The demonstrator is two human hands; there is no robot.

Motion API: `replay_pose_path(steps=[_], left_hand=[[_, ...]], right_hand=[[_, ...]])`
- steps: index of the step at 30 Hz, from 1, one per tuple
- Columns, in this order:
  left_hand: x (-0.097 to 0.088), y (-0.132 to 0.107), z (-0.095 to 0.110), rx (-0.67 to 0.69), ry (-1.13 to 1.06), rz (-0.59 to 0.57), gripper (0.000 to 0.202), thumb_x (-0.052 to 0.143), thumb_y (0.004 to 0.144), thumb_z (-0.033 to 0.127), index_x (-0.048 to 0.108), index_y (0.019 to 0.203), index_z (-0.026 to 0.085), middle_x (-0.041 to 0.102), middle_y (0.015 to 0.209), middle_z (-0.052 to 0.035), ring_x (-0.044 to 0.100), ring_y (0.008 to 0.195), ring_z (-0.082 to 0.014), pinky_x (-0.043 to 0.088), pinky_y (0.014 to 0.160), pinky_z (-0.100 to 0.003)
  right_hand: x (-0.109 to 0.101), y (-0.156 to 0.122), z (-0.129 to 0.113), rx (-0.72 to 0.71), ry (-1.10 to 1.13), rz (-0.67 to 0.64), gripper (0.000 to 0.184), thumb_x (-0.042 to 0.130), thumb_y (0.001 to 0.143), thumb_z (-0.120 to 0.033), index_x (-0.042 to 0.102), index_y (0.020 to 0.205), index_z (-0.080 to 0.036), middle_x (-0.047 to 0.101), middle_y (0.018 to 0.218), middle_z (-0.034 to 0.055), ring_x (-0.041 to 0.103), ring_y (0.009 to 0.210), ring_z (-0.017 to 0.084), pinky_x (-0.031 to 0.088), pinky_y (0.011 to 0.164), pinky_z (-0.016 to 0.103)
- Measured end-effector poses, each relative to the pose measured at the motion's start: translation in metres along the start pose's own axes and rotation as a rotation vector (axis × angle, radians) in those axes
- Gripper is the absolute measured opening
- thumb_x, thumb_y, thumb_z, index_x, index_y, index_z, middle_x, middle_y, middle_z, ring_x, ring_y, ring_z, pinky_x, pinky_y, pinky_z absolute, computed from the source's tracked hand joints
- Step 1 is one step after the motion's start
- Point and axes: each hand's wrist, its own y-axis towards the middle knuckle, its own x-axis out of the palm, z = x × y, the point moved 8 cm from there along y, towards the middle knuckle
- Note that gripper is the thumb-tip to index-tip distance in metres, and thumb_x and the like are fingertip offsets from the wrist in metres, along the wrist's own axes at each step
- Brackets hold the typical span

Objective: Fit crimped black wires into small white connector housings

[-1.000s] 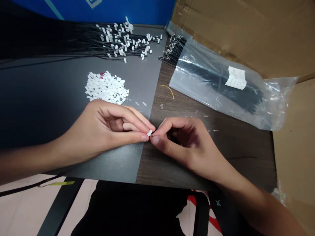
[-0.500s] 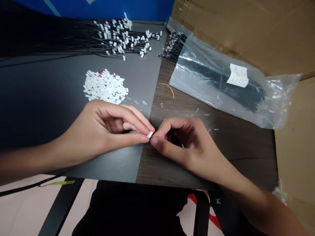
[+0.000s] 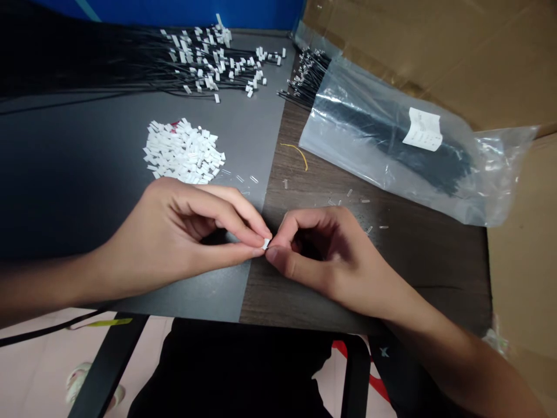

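Note:
My left hand (image 3: 191, 226) pinches a small white connector housing (image 3: 266, 244) between thumb and fingertips, just above the table. Its end points toward my right hand (image 3: 322, 249), whose thumb and forefinger are pressed together right against the housing. A thin black wire (image 3: 439, 287) comes out from behind my right wrist; the stretch inside that hand is hidden, and only a tiny dark bit shows at the fingertips. Beyond my left hand lies a heap of loose white connector housings (image 3: 185, 152).
Black wires with white connectors (image 3: 213, 64) lie at the back left. A clear plastic bag (image 3: 387, 139) of black wires with bare metal ends rests at the back right, beside cardboard (image 3: 435, 52). Tiny clear pieces (image 3: 365, 201) and a yellow strand (image 3: 298, 154) are scattered on the wood-grain table.
The white connector housing has tilted more upright and sits deeper between my left fingertips. Both hands stay together in nearly the same place. The view has shifted slightly.

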Motion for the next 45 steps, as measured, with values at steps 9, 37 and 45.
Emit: replay_pose_path(steps=[9,37,45], left_hand=[[0.0026,-0.0029,-0.0087,-0.043,0.001,-0.003,0.020,0.108,0.097,0.018,0.104,0.089,0.036,0.098,0.100,-0.0023,0.092,0.080,-0.0206,0.078,0.079,-0.026],[-0.0033,0.0010,-0.0049,-0.027,-0.141,0.074,0.030,0.101,0.092,0.005,0.105,0.093,0.035,0.099,0.100,-0.0017,0.093,0.085,-0.0155,0.077,0.083,-0.017],[-0.0007,-0.0042,-0.0049,0.023,-0.067,0.081,0.025,0.104,0.093,0.008,0.102,0.089,0.033,0.099,0.102,-0.0023,0.091,0.081,-0.0165,0.077,0.083,-0.021]], right_hand=[[0.0027,0.0008,-0.0011,0.032,-0.024,-0.012,0.038,0.106,0.093,-0.017,0.073,0.074,-0.019,0.063,0.066,-0.0058,0.052,0.064,0.010,0.044,0.060,0.024],[-0.0052,0.0013,0.0010,-0.067,-0.085,0.119,0.032,0.113,0.095,-0.038,0.086,0.087,-0.022,0.076,0.078,-0.0009,0.064,0.074,0.016,0.052,0.070,0.029],[-0.0060,0.0004,0.0051,-0.080,-0.042,0.133,0.035,0.115,0.094,-0.040,0.087,0.084,-0.022,0.076,0.076,-0.0017,0.060,0.071,0.015,0.052,0.073,0.030]])
